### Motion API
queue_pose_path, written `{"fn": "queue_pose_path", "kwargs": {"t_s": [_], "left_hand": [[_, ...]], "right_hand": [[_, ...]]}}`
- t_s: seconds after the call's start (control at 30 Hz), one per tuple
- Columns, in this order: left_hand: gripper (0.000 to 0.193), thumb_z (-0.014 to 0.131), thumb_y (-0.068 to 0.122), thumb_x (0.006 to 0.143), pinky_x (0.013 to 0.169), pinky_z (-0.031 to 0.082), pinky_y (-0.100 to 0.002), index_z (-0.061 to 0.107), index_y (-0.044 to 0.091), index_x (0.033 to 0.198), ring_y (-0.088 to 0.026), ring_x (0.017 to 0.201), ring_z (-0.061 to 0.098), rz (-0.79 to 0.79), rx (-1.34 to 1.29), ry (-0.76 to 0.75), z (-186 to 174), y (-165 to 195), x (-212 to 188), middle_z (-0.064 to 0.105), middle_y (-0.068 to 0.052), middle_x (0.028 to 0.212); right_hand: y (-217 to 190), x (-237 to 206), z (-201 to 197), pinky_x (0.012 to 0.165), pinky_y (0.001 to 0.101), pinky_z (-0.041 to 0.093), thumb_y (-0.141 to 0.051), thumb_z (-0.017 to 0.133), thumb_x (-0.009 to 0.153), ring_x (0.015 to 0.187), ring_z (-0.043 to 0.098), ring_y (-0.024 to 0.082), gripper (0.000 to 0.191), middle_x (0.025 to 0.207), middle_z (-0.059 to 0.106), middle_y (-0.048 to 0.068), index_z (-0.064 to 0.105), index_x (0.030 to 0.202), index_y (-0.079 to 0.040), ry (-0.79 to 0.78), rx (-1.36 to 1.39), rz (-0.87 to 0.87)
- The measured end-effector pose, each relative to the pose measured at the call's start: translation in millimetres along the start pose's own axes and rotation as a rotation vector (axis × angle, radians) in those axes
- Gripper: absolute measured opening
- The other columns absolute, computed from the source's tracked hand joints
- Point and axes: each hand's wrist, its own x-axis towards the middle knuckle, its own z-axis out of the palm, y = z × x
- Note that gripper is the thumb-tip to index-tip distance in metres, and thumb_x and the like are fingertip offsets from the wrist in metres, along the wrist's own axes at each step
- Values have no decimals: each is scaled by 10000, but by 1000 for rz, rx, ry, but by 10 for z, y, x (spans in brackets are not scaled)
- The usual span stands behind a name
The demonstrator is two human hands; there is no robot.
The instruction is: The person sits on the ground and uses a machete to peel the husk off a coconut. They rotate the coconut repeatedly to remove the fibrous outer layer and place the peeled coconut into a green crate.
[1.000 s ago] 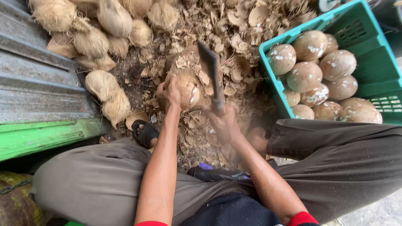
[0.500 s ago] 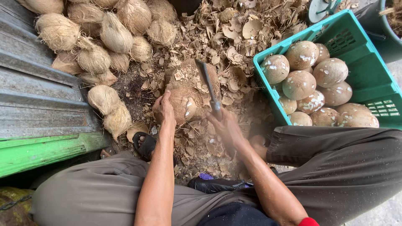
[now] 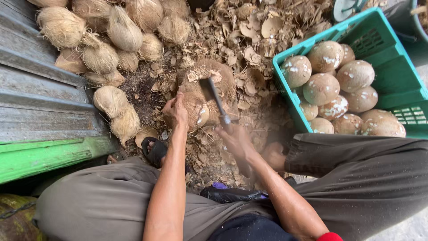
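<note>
A grey corrugated sheet (image 3: 31, 102) with a green edge runs down the left side, and the person sits beside it with knees spread in loose grey trousers (image 3: 102, 201). To the right stands a green crate (image 3: 397, 80), its near wall just beside the right knee, holding a heap of peeled, pale brown coconuts (image 3: 323, 87) flecked with white. Across the top left lies a pile of fibrous coconuts (image 3: 107, 40) still in their husk fibre, two of them lower down close to the sheet. The ground between is thick with husk chips (image 3: 254, 35), brown and curled.

In the middle of that litter sits a wooden block (image 3: 223, 80), rough and brown. On its near side rests the coconut (image 3: 196, 111) being worked, partly stripped with pale patches showing. The left hand (image 3: 175, 111) is clamped over the coconut's left side, fingers curled around it. The right hand (image 3: 236, 140) is closed round the handle of a cleaver (image 3: 213, 96), whose dark blade stands tilted above the coconut, edge toward it; I cannot tell whether the blade touches the shell. A bare foot in a black sandal (image 3: 155, 149) sits just below the left hand, beside the coconut.
</note>
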Motion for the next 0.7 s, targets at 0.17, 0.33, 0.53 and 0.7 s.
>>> {"fn": "queue_pose_path", "kwargs": {"t_s": [0.17,0.33,0.53,0.7], "left_hand": [[388,735,443,871,592,420,-354,583,142,679,-154,596,474,-43,72,-86,21,-24,5,548,3,667],[449,746,445,862,569,394,-384,520,148,613,-157,539,441,21,55,-39,18,-31,-4,482,14,596],[357,826,389,919,703,387,-403,621,133,777,-159,795,518,67,176,102,-32,-79,0,526,24,859],[384,730,490,815,708,451,-420,668,117,746,-195,662,537,-113,141,25,-115,-17,-23,618,-29,721]], "right_hand": [[118,59,-47,355,262,373,-179,623,1086,427,468,81,328,584,564,12,573,778,-79,125,410,-535],[-20,1,130,332,258,344,-250,559,1016,402,420,76,147,568,534,-8,617,911,-164,48,-66,-121],[191,30,69,351,256,349,-363,566,1030,414,429,87,389,563,530,35,637,765,-88,88,43,-199],[373,202,101,440,289,454,-435,320,1165,576,479,188,588,788,555,166,590,847,-19,69,-160,-400]]}}
